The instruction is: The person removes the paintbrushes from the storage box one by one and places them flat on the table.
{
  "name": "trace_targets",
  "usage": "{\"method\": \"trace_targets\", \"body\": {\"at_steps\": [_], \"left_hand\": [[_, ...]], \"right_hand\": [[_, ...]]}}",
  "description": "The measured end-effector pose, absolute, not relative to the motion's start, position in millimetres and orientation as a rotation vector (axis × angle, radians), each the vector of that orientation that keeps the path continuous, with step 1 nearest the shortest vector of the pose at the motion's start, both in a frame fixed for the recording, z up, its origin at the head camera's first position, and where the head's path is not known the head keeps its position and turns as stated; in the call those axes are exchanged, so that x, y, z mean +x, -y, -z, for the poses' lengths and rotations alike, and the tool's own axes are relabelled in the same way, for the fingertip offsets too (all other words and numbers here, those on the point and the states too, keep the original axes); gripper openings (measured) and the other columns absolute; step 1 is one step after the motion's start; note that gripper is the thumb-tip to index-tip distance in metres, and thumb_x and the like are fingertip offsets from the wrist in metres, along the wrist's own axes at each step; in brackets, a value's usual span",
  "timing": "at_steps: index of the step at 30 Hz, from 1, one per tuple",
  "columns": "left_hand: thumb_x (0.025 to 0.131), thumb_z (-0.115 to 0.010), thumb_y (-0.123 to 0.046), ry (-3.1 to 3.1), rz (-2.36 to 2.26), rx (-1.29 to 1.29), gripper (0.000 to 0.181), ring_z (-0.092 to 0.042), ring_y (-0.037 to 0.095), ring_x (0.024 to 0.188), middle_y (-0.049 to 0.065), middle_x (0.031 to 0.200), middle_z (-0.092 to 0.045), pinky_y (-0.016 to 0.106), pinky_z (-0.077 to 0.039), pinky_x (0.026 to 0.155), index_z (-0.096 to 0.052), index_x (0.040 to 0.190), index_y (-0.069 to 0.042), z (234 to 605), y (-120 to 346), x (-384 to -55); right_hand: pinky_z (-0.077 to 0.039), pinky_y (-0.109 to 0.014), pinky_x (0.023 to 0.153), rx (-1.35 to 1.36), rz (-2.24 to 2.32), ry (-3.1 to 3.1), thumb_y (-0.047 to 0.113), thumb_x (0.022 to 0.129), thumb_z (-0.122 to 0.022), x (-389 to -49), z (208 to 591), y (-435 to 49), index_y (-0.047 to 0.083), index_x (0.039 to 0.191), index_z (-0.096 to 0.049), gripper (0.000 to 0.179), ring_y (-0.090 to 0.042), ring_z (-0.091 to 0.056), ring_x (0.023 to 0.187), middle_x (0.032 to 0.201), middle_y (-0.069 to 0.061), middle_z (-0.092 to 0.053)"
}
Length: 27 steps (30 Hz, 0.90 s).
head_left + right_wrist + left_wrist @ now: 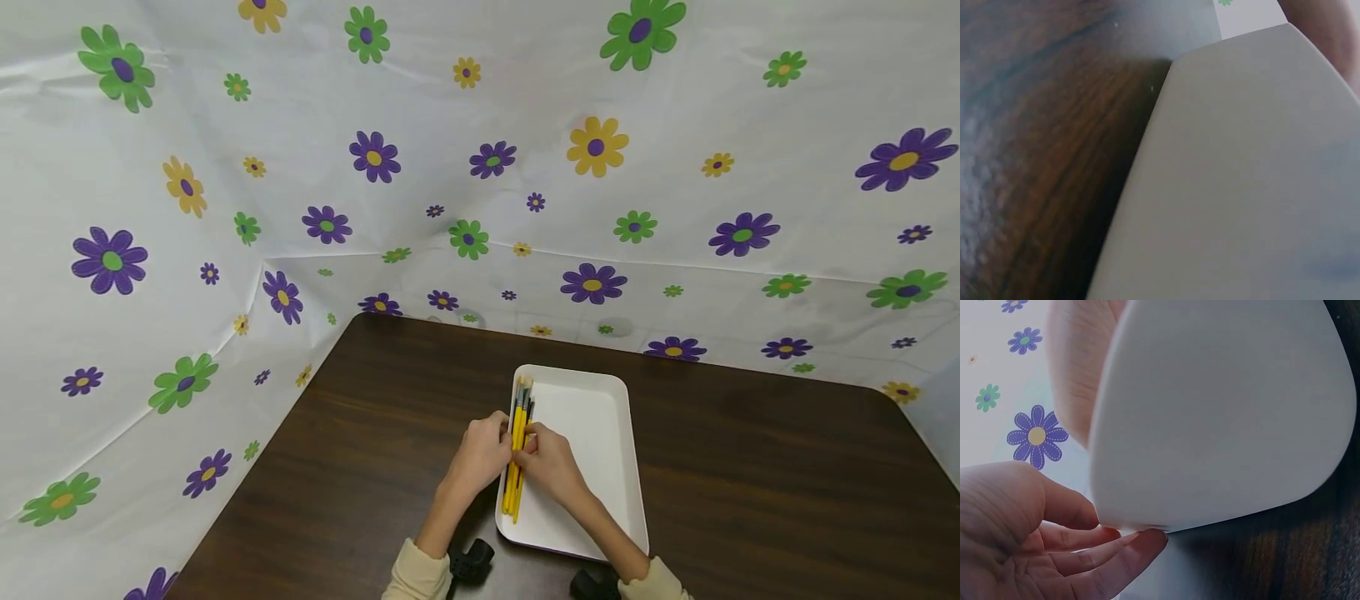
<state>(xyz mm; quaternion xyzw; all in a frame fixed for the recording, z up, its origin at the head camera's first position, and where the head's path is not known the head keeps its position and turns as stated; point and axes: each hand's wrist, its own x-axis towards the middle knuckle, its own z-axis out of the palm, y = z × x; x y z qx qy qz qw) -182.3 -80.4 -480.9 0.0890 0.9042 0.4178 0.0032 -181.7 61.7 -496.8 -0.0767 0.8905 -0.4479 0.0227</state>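
Along the nine o'clock wall of a white, shallow, round-cornered rectangular tray (pixel 592 433), a bundle of slim yellow-handled paintbrushes (pixel 515 487) lies lengthwise, bristles toward twelve, tails toward six; that wall probably keeps them lined up. Right hand (pixel 551 467) sits at their three o'clock side, thumb and fingers pinching the handles, seemingly to hold the bunch together. Left hand (pixel 483 450), at nine o'clock, has fingertips on the tray edge, likely steadying it; can't tell if it grasps brushes too. Dark wood-grain tabletop (pixel 735 467) underneath; white flower-print cloth (pixel 420 100) toward twelve.
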Motion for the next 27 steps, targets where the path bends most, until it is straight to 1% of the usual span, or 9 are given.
{"method": "trace_targets", "body": {"at_steps": [4, 11, 15, 20, 27], "left_hand": [[0.097, -0.058, 0.003, -2.836, -1.304, 0.28, 0.017, -0.054, 0.013, 0.06, 0.01, 0.083, -0.065, 0.024, -0.044, 0.051, -0.066, 0.111, 0.009, 480.6, 79.3, -182.4], [0.097, -0.059, 0.003, -2.843, -1.304, 0.274, 0.013, -0.054, 0.013, 0.059, 0.011, 0.082, -0.064, 0.024, -0.044, 0.05, -0.065, 0.107, 0.008, 480.3, 80.0, -181.2], [0.097, -0.058, 0.003, -2.86, -1.29, 0.27, 0.014, -0.056, 0.014, 0.06, 0.011, 0.082, -0.064, 0.025, -0.046, 0.051, -0.065, 0.108, 0.008, 480.1, 80.0, -181.4], [0.098, -0.056, 0.003, -2.852, -1.287, 0.261, 0.019, -0.056, 0.014, 0.059, 0.011, 0.08, -0.063, 0.025, -0.045, 0.049, -0.066, 0.111, 0.011, 478.3, 79.6, -180.9], [0.098, -0.054, 0.002, -2.831, -1.279, 0.262, 0.022, -0.056, 0.015, 0.058, 0.014, 0.081, -0.063, 0.025, -0.044, 0.048, -0.066, 0.112, 0.013, 476.4, 78.9, -181.0]], "right_hand": [[-0.048, -0.027, 0.059, -0.222, 1.397, -2.744, 0.003, 0.083, -0.077, -180.8, 496.6, -60.5, -0.017, 0.12, -0.062, 0.045, -0.011, -0.058, 0.065, 0.072, -0.002, -0.064], [-0.049, -0.027, 0.058, -0.208, 1.437, -2.722, 0.002, 0.081, -0.076, -180.1, 496.8, -58.4, -0.016, 0.118, -0.063, 0.043, -0.011, -0.059, 0.063, 0.069, -0.002, -0.066], [-0.049, -0.027, 0.057, -0.202, 1.474, -2.699, 0.001, 0.081, -0.075, -179.9, 496.5, -57.1, -0.017, 0.118, -0.062, 0.043, -0.011, -0.06, 0.062, 0.069, -0.003, -0.068], [-0.048, -0.027, 0.056, -0.192, 1.493, -2.679, -0.001, 0.079, -0.072, -179.4, 495.3, -56.0, -0.018, 0.119, -0.061, 0.045, -0.012, -0.059, 0.062, 0.07, -0.004, -0.068], [-0.047, -0.025, 0.054, -0.205, 1.504, -2.703, 0.003, 0.08, -0.07, -180.5, 493.5, -54.4, -0.019, 0.117, -0.063, 0.044, -0.012, -0.059, 0.062, 0.072, -0.007, -0.069]]}}
